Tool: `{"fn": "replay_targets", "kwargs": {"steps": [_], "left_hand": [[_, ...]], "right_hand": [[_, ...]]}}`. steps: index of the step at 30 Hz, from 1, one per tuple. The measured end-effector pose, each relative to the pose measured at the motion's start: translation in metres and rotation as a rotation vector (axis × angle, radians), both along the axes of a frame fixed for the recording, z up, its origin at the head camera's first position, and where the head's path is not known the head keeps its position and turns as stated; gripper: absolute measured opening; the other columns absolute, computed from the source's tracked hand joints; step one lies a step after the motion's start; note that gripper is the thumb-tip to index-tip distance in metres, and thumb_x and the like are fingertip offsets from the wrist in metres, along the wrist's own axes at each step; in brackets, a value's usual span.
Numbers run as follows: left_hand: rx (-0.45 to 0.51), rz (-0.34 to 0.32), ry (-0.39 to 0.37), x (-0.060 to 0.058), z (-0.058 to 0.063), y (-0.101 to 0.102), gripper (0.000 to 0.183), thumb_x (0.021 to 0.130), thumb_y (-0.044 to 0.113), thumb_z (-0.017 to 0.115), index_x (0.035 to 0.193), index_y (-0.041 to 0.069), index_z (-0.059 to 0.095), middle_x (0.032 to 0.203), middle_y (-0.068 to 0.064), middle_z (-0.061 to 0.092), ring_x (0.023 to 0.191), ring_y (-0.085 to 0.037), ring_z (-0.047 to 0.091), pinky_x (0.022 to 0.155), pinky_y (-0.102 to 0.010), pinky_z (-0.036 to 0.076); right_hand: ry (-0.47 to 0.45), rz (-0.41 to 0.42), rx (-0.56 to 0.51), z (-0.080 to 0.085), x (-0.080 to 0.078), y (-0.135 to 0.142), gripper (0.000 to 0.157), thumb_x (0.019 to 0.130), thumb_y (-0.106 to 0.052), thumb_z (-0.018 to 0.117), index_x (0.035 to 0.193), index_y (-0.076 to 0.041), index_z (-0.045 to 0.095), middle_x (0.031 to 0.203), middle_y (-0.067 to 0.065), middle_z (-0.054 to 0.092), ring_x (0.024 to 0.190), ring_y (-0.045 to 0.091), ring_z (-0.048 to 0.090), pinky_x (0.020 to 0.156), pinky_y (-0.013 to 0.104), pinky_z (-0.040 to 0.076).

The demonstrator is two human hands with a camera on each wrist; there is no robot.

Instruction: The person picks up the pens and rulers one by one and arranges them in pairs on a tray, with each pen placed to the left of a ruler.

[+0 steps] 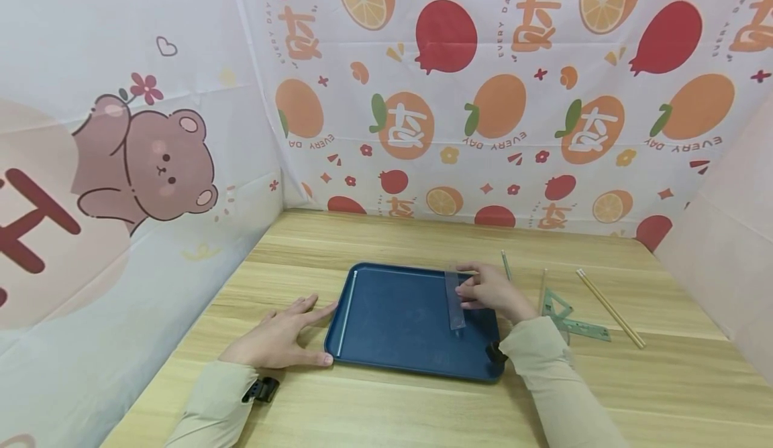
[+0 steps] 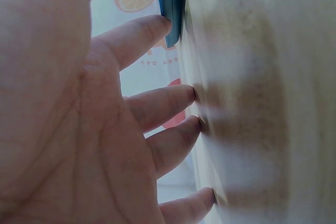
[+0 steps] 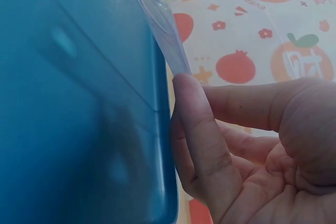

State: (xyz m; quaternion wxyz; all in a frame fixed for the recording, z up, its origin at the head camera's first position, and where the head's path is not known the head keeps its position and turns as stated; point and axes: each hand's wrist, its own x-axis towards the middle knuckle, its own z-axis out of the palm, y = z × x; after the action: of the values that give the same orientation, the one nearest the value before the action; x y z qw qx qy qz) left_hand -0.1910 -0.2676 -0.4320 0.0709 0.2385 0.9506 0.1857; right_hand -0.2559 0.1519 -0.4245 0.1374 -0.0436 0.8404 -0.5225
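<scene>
A blue tray [image 1: 398,320] lies on the wooden table in the head view. Along its left inner edge rests a thin pale pencil [image 1: 347,314]. My right hand [image 1: 492,290] pinches a clear ruler [image 1: 455,300] between thumb and fingers over the tray's right part. In the right wrist view the ruler [image 3: 164,27] tilts above the tray [image 3: 79,145], casting a shadow on it. My left hand [image 1: 284,337] has its fingers spread at the tray's left edge. One finger touches the tray [image 2: 173,9] in the left wrist view; the other fingertips rest on the table.
Right of the tray lie a green triangle-shaped ruler piece [image 1: 558,306], a green straight piece [image 1: 586,330] and two pale sticks [image 1: 610,307] side by side. A dark green pencil [image 1: 506,264] and another stick [image 1: 543,287] lie nearby, partly behind my right arm. Printed cloth walls [image 1: 447,119] border the table.
</scene>
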Motion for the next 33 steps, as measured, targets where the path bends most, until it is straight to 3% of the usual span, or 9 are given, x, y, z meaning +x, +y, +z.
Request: {"fn": "replay_targets", "kwargs": {"steps": [33], "left_hand": [[0.0, 0.005, -0.01, -0.001, -0.003, -0.003, 0.106, 0.079, 0.074, 0.082, 0.166, 0.025, 0.045, 0.171, -0.031, 0.034, 0.158, -0.055, 0.033, 0.111, -0.091, 0.025]], "right_hand": [[-0.029, 0.082, -0.029, -0.001, -0.001, -0.056, 0.055, 0.105, 0.001, 0.064, 0.157, 0.003, 0.047, 0.102, 0.015, 0.068, 0.087, 0.019, 0.07, 0.077, 0.032, 0.067]]}}
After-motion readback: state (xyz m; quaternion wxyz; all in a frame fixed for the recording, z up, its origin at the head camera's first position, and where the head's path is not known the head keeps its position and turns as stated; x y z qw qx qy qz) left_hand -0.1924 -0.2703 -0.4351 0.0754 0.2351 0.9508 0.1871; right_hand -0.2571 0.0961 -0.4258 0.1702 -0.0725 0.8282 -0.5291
